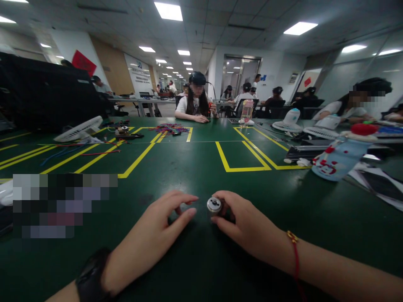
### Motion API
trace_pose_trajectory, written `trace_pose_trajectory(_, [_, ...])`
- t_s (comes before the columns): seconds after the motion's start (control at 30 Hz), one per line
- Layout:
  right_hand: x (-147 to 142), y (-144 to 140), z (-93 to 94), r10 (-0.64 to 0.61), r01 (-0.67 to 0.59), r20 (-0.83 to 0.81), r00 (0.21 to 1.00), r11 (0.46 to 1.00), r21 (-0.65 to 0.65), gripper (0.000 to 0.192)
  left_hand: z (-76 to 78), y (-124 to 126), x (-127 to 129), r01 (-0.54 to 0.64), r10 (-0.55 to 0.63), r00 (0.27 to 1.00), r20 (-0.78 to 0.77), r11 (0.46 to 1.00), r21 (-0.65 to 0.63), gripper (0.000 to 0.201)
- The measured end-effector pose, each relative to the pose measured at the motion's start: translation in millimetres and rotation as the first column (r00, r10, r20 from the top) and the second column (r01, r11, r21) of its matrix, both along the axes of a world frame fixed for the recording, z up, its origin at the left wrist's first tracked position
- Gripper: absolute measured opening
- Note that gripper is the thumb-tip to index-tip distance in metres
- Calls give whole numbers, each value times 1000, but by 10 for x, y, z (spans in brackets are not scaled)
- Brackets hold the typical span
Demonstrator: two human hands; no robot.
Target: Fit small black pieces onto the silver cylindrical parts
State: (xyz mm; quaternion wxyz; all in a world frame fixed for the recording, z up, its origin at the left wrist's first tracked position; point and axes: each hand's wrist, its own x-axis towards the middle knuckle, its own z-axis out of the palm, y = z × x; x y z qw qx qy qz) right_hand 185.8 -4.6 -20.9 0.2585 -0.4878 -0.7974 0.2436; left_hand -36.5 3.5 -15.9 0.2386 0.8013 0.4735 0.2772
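Note:
A small electric motor (214,204), a metal cylinder with a round silver end and dark holes, stands at the middle of the green table (189,172). My right hand (239,214) grips it from the right, thumb and forefinger on its side. Its lower part is dark and hard to make out. To the left of the motor, a small gap away, is my left hand (166,218). That hand holds nothing; its thumb and fingers are apart and curve toward the motor.
Yellow tape lines (248,169) mark the table. A bundle of coloured wires (170,129) and a white fan (80,129) lie toward the back left. On the right stand a light-blue bottle (341,157) and more fans (291,119). A person (197,98) sits opposite.

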Motion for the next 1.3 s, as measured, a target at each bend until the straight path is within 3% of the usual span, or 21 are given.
trace_pose_trajectory(0.13, [19,14,-94,-5,0,-102,995,999,-43,46,184,30,358,92,-94,994,56,995,33,18])
trace_pose_trajectory(0.27, [15,8,-93,-1,-3,-126,992,999,-32,35,290,118,371,-5,-2,990,139,999,45,16])
trace_pose_trajectory(0.37, [39,-2,-84,-26,24,-127,992,1000,-13,30,216,167,245,-38,36,988,148,999,9,16])
trace_pose_trajectory(0.47, [57,-6,-125,-46,45,-121,992,999,-6,32,15,203,197,24,-24,1000,17,999,-36,15])
trace_pose_trajectory(0.57, [52,3,-178,-35,42,-105,994,997,61,46,-139,226,228,73,-76,990,-119,997,-27,17])
trace_pose_trajectory(0.67, [149,35,-157,-25,32,-55,998,991,132,48,-129,222,169,62,-66,996,-68,997,-55,29])
trace_pose_trajectory(0.73, [378,65,-100,-147,148,-19,989,973,176,44,-73,209,17,4,-5,1000,-4,995,-97,37])
trace_pose_trajectory(0.8, [778,88,-42,-390,377,15,921,898,227,49,-37,201,-206,-77,81,997,19,987,-141,37])
trace_pose_trajectory(0.87, [1304,89,-10,-636,596,95,766,757,266,55,-45,204,-440,-149,157,987,25,967,-206,39])
trace_pose_trajectory(0.93, [1843,67,-12,-766,709,223,603,642,292,57,-84,215,-615,-211,230,972,37,937,-277,41])
trace_pose_trajectory(1.0, [2253,34,-34,-790,748,332,515,603,276,58,-121,231,-694,-254,283,958,46,913,-318,43])
trace_pose_trajectory(1.07, [2414,4,-59,-795,744,393,462,589,316,64,-133,243,-685,-283,317,947,53,902,-326,44])
trace_pose_trajectory(1.13, [2267,-5,-67,-829,655,382,409,558,509,80,-124,251,-633,-299,334,941,59,899,-321,42])
trace_pose_trajectory(1.17, [2083,-1,-62,-831,570,356,427,553,607,84,-117,252,-607,-303,339,939,59,898,-320,41])
trace_pose_trajectory(1.2, [1839,8,-53,-797,466,351,492,582,667,82,-113,253,-588,-307,341,939,54,897,-318,40])
trace_pose_trajectory(1.23, [1550,21,-41,-717,364,367,592,645,672,75,-113,252,-577,-311,342,939,46,896,-318,39])
trace_pose_trajectory(1.3, [913,55,-21,-372,136,433,821,864,485,52,-125,249,-584,-312,342,939,37,893,-324,40])
